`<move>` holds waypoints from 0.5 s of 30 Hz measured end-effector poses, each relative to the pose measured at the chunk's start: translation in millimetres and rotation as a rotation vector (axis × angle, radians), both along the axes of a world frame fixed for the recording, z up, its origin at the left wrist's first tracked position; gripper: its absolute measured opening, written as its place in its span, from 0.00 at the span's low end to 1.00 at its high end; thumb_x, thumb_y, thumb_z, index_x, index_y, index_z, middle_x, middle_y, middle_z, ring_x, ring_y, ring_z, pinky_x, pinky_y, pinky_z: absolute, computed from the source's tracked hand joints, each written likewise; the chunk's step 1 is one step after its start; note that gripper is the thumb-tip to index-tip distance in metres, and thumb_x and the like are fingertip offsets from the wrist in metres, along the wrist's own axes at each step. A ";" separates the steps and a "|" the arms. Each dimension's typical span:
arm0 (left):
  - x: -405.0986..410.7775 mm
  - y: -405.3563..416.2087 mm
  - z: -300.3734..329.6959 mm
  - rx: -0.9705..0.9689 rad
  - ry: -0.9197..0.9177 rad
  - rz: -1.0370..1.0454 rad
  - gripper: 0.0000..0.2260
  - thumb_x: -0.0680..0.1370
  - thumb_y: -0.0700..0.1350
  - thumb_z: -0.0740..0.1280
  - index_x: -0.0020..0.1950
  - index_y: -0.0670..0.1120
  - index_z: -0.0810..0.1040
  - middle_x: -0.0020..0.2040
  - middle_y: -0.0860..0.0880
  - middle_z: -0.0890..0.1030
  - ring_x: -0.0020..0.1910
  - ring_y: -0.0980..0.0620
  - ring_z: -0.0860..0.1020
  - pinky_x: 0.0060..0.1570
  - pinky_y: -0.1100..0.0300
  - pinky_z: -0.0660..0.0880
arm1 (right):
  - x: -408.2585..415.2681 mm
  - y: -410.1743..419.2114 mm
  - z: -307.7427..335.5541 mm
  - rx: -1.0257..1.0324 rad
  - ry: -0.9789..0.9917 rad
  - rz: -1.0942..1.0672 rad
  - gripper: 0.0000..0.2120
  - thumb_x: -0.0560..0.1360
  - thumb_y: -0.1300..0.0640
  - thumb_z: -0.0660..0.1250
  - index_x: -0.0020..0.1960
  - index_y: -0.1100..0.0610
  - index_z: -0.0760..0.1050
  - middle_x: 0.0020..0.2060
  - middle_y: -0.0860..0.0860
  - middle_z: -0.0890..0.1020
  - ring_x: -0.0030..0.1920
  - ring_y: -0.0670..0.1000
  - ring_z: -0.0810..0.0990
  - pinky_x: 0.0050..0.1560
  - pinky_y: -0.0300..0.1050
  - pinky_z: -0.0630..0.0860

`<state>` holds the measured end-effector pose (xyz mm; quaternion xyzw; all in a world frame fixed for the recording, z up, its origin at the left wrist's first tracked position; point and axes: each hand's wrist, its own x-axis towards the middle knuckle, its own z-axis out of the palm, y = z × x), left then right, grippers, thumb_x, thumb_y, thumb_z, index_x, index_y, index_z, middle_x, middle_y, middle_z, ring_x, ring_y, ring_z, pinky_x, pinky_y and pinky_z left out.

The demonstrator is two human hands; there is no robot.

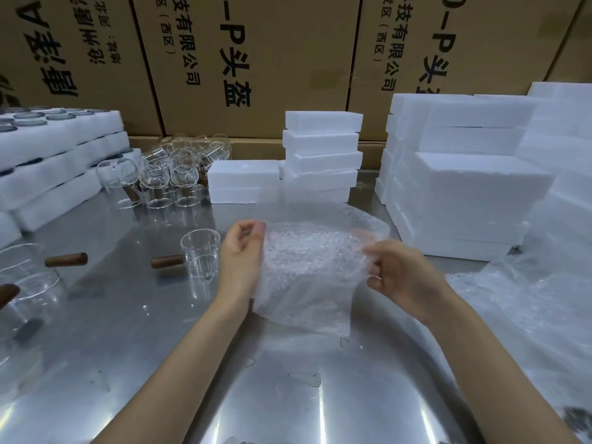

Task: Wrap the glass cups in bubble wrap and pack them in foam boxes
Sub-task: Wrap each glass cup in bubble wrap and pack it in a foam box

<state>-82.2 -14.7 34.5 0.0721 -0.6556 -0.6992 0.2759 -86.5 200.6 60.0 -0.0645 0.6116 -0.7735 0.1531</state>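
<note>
A sheet of bubble wrap (307,267) hangs above the steel table (288,395) at the centre. My left hand (240,257) pinches its left edge and my right hand (403,277) pinches its right edge. A glass cup with a wooden handle (198,254) stands just left of my left hand. Another glass cup (25,280) with a wooden handle sits at the far left. Several more glass cups (173,174) cluster at the back. White foam boxes (323,155) are stacked behind the sheet.
Taller stacks of foam boxes (464,193) fill the right side. Foam trays holding cups (54,161) are stacked at the left. More bubble wrap (528,309) lies at the right. Cardboard cartons (256,59) form a wall at the back.
</note>
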 end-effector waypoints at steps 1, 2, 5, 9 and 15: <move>0.0 -2.2 0.2 -0.022 0.008 0.038 0.03 0.80 0.45 0.64 0.47 0.51 0.75 0.42 0.55 0.78 0.41 0.61 0.76 0.37 0.77 0.69 | -0.2 -0.8 -0.8 0.017 0.008 -0.001 0.12 0.68 0.62 0.67 0.51 0.57 0.76 0.28 0.48 0.74 0.26 0.44 0.69 0.26 0.35 0.64; 0.1 -3.5 -0.2 -0.049 0.020 0.071 0.01 0.80 0.45 0.64 0.49 0.51 0.74 0.44 0.55 0.78 0.43 0.60 0.76 0.39 0.77 0.69 | 0.2 -2.2 -1.4 0.018 0.019 -0.014 0.10 0.69 0.62 0.68 0.50 0.59 0.78 0.28 0.47 0.76 0.25 0.43 0.70 0.24 0.33 0.67; 3.2 -3.6 -0.7 -0.195 0.117 0.189 0.07 0.80 0.45 0.65 0.57 0.49 0.71 0.53 0.52 0.75 0.54 0.55 0.74 0.49 0.74 0.68 | -0.7 -4.6 -5.2 -0.079 0.046 -0.119 0.10 0.64 0.56 0.71 0.43 0.59 0.77 0.27 0.47 0.78 0.25 0.41 0.75 0.26 0.32 0.75; 16.0 8.4 5.3 -0.690 0.430 0.206 0.20 0.74 0.55 0.68 0.59 0.43 0.73 0.56 0.52 0.72 0.57 0.56 0.70 0.60 0.66 0.65 | -1.9 -10.1 -9.9 -0.189 0.054 -0.234 0.13 0.63 0.50 0.73 0.41 0.55 0.75 0.31 0.48 0.82 0.30 0.43 0.81 0.30 0.33 0.76; 24.1 33.4 -6.4 -1.132 0.462 -0.016 0.20 0.72 0.53 0.72 0.57 0.42 0.78 0.55 0.47 0.78 0.53 0.48 0.77 0.51 0.52 0.75 | 2.2 -22.8 -16.4 -0.176 0.031 -0.212 0.16 0.64 0.43 0.70 0.41 0.56 0.78 0.34 0.51 0.84 0.33 0.45 0.83 0.31 0.34 0.78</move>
